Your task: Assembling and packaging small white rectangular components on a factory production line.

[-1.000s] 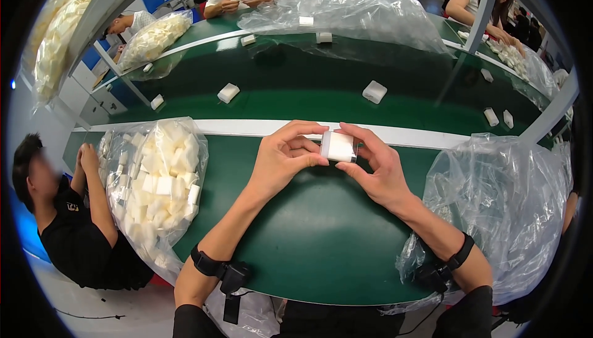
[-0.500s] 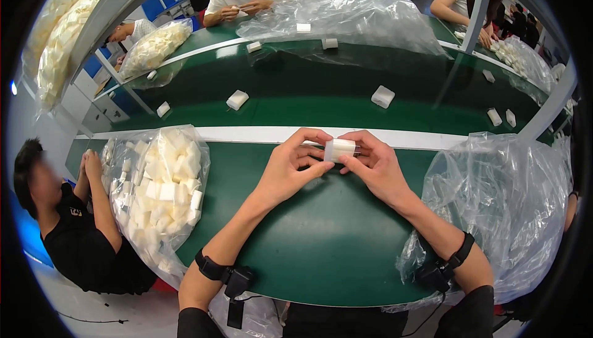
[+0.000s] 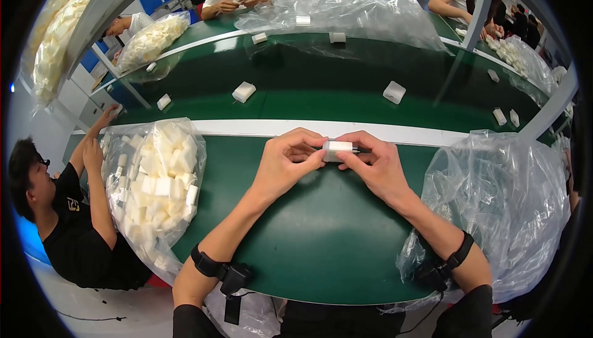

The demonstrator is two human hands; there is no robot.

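Observation:
A small white charger plug [image 3: 338,150] is held between both my hands over the green worktop [image 3: 302,227], its thin metal prongs pointing right. My left hand [image 3: 290,160] is closed, thumb and fingers pinching the plug's left end. My right hand [image 3: 374,162] is closed on the other end, thumb on the near side and fingers behind, close to the prongs. Frosted, translucent material shows at the plug's left end; I cannot tell whether it is a cover or part of the housing.
A clear bag of white blocky pieces [image 3: 162,183] stands left; a crumpled clear bag [image 3: 494,208] lies right. Beyond a white rail [image 3: 265,129], several white plugs, one a pale block [image 3: 394,92], lie on a green belt [image 3: 321,100]. A co-worker [image 3: 68,221] sits left; others work across.
The loose plugs on the belt have shifted slightly right. The co-worker at left has stretched an arm toward the belt. My left fingers have closed further on the plug's left end.

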